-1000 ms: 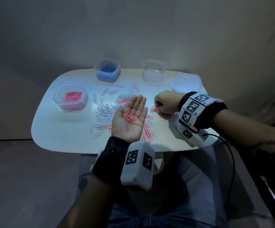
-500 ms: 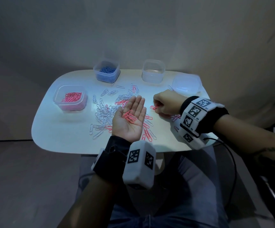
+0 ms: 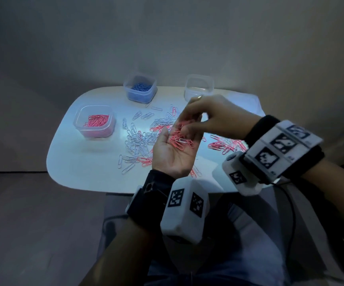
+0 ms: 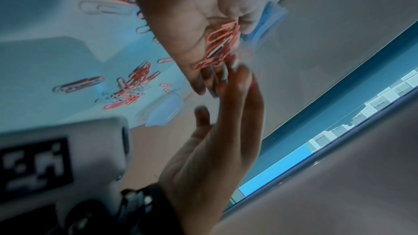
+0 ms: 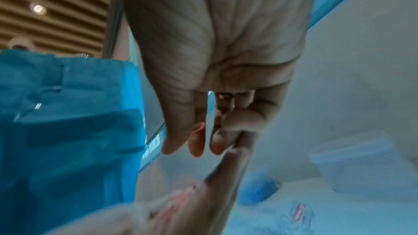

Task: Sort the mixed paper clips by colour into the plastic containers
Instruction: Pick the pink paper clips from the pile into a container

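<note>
My left hand (image 3: 172, 155) is held palm up over the table's near side, fingers straight, and carries a small heap of pink paper clips (image 3: 180, 141). My right hand (image 3: 189, 120) hovers just above the left hand's fingers, its own fingers curled down round more pink clips (image 4: 221, 45). Mixed white and pink clips (image 3: 142, 139) lie scattered mid-table. A gathered pink pile (image 3: 224, 144) lies to the right. Three plastic containers stand there: one with pink clips (image 3: 95, 121) at the left, one with blue clips (image 3: 140, 88) at the back, and one clear (image 3: 199, 86) with no clips visible inside.
The white rounded table (image 3: 74, 172) has bare surface along its near left edge. A clear lid (image 3: 247, 102) lies at the back right, partly behind my right hand. My lap is below the table's front edge.
My right hand left the pink pile on the table and rose leftward to above my left palm, bringing pink clips. The heap on the left palm has grown.
</note>
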{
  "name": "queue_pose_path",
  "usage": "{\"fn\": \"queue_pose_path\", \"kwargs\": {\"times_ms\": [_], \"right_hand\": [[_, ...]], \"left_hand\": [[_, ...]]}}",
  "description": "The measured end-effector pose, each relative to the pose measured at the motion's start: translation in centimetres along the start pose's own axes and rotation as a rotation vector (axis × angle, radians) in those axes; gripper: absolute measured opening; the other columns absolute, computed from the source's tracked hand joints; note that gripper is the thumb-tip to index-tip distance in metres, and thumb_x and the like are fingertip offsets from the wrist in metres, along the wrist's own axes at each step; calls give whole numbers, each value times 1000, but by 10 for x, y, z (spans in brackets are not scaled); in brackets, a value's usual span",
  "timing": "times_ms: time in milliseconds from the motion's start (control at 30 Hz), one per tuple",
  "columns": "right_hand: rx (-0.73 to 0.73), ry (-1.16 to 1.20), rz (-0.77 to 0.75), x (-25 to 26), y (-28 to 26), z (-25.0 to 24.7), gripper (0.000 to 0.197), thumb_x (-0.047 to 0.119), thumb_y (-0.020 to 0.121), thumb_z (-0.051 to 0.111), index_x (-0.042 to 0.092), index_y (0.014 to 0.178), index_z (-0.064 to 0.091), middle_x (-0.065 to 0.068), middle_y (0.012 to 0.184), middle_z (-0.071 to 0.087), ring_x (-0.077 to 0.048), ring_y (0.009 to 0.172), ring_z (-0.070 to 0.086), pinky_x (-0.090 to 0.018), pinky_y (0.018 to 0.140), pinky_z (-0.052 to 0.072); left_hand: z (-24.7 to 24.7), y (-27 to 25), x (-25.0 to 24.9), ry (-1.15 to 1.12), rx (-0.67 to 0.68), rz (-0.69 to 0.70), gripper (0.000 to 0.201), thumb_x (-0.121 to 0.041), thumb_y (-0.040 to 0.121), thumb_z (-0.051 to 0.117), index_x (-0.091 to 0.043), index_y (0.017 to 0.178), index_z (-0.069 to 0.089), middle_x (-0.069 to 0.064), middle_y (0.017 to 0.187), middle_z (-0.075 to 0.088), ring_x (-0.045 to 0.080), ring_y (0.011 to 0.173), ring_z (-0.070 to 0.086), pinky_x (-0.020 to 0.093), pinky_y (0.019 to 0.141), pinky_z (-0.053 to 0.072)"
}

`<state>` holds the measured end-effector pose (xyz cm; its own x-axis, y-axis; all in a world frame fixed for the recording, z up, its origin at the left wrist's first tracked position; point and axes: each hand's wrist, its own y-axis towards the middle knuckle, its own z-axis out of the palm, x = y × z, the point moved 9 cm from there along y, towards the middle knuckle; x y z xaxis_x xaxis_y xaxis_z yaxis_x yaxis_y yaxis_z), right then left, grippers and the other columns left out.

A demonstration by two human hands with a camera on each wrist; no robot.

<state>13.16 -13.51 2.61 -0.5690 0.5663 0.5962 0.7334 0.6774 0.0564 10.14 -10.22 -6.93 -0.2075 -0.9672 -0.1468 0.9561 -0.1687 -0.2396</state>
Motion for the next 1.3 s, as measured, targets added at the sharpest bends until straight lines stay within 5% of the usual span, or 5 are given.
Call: {"fn": "queue_pose_path", "kwargs": {"times_ms": [333, 533, 733, 1067, 1300], "right_hand": [[-261, 258, 159, -29, -10, -12, 13, 8, 83, 65, 17, 73, 65, 8, 65, 60, 1, 54, 55, -9, 49, 44], [-293, 175, 178, -45, -19, -5, 6, 12, 78, 71, 10, 84, 68, -6, 81, 60, -7, 68, 52, -15, 69, 43], [-216, 39, 87, -26, -4, 13, 11, 8, 76, 71, 2, 85, 69, -5, 83, 59, -11, 68, 49, -24, 73, 44], [-207, -155, 69, -8, -3, 18, 13, 16, 84, 56, 8, 83, 66, -4, 89, 56, -22, 77, 53, -42, 75, 49], [-373, 386, 190, -17, 0, 4, 21, 5, 84, 58, 20, 70, 54, 6, 73, 48, 4, 53, 45, -11, 56, 36]], "left_hand": [[1, 10, 1, -91, -40, -6, 62, -30, 101, 21, 6, 80, 66, 21, 79, 68, 30, 72, 69, 42, 59, 57], [-7, 21, -13, -8, -111, 24, 56, -39, 100, 16, 1, 108, 54, 17, 136, 48, 31, 133, 39, 40, 71, 55], [-2, 22, -8, -8, -57, 23, 51, -36, 101, 21, 2, 104, 56, 21, 85, 68, 30, 67, 70, 32, 51, 57], [-5, 15, -8, -18, -88, 40, 48, -35, 101, 20, -6, 93, 58, 13, 71, 71, 23, 61, 70, 32, 56, 57], [-19, 14, -16, -117, -180, 72, 53, -28, 101, 26, 2, 75, 63, 15, 64, 67, 25, 55, 68, 33, 52, 56]]}}
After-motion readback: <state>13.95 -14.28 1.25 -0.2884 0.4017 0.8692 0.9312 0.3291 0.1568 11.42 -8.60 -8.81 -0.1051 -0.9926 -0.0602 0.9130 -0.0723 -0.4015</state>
